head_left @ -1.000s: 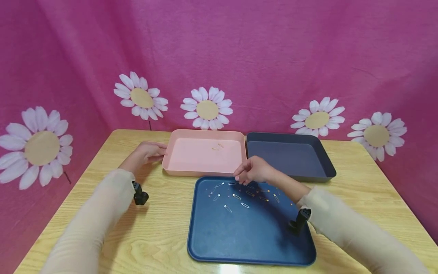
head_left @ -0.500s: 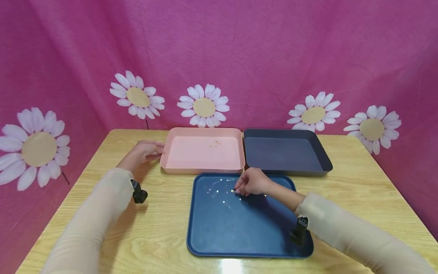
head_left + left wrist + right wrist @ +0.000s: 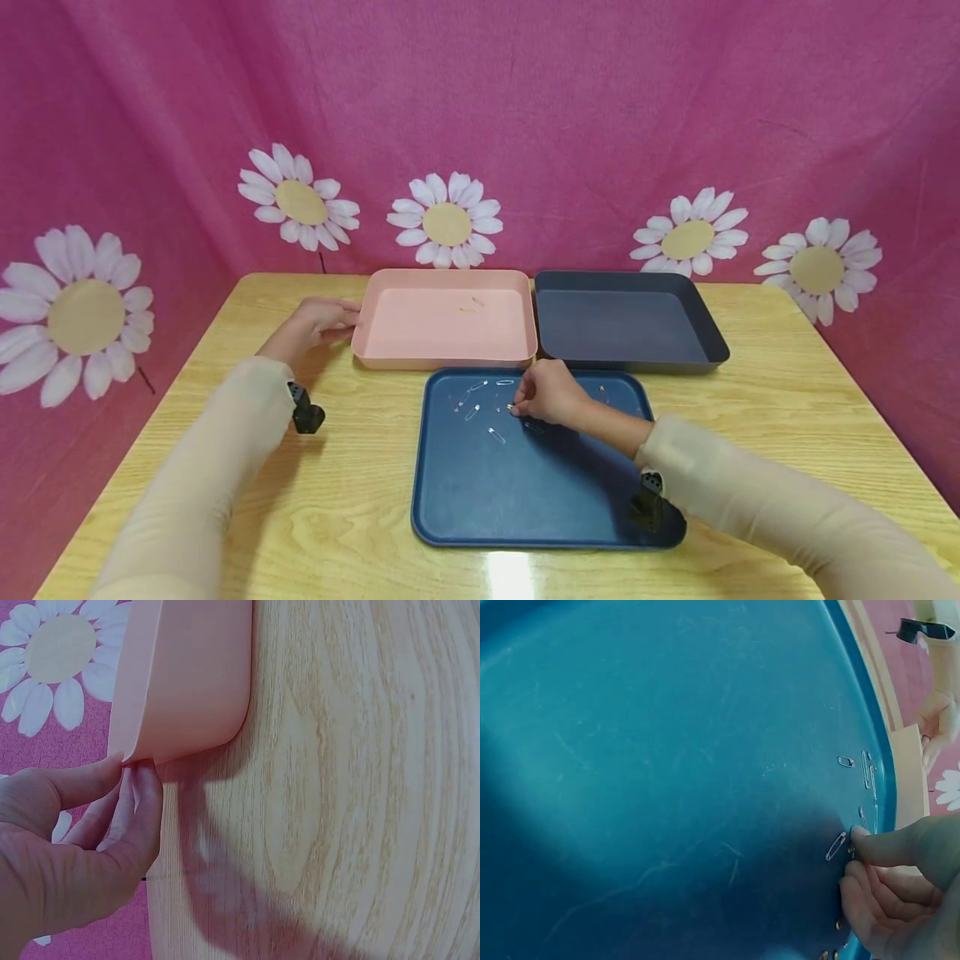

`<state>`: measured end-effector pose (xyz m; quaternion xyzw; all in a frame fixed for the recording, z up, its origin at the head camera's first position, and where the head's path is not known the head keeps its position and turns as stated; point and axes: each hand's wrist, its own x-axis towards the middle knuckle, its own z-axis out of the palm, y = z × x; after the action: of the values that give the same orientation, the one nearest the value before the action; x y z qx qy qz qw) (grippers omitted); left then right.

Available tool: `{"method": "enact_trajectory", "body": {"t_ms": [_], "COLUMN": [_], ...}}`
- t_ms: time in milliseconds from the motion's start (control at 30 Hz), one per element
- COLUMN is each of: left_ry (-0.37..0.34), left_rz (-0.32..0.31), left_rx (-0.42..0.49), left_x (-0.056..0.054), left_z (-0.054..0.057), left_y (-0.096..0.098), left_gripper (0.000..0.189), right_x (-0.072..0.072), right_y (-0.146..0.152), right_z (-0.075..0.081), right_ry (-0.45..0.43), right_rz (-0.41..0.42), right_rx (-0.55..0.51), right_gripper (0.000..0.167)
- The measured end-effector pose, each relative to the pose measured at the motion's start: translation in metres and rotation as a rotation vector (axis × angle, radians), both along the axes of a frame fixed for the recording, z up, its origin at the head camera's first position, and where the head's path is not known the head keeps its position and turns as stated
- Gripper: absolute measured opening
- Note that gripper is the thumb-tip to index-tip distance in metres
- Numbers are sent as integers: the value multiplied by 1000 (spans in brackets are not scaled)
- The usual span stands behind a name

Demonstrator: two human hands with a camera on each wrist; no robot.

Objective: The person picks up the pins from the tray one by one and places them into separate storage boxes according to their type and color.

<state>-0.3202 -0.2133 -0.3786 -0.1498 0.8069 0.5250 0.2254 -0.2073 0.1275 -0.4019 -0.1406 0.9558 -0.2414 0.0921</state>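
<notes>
On the left, my left hand [image 3: 315, 318] pinches the near-left end of a pink tray [image 3: 405, 325]. In the left wrist view the thumb [image 3: 97, 780] lies against its rim and the fingers curl below. My right hand [image 3: 551, 393] is low over a blue tray [image 3: 480, 500], thumb and fingertips pinching a small safety pin whose gold end [image 3: 510, 407] shows; most of it is hidden. Around the hand lie loose silver safety pins [image 3: 497, 435], seen also as a pin [image 3: 836, 846] by the thumb in the right wrist view. Gold bits [image 3: 838, 925] lie beyond the fingers.
Several small gold pins [image 3: 477, 302] lie in the pink tray. A dark grey tray [image 3: 622, 325] stands to its right, behind the blue one. All three are on a wooden table [image 3: 345, 492], with a pink flowered cloth [image 3: 570, 125] at the back.
My right hand has come down from the blue tray's back edge onto the pins and closed its fingertips there. My left hand stays at the pink tray. The head view has tilted slightly.
</notes>
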Motion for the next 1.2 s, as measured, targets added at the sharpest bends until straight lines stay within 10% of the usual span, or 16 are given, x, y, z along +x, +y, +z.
{"method": "enact_trajectory", "body": {"t_ms": [433, 1200], "left_ry": [14, 6], "left_rz": [-18, -1], "left_rx": [6, 34], "left_x": [-1, -6], "left_z": [-3, -6], "left_y": [-2, 0], "left_gripper": [45, 47], "right_x": [1, -25], "right_y": [-3, 12], "right_z": [3, 30], "right_ry": [-2, -456], "right_rz": [13, -76], "right_rx": [45, -358], "right_gripper": [13, 12]}}
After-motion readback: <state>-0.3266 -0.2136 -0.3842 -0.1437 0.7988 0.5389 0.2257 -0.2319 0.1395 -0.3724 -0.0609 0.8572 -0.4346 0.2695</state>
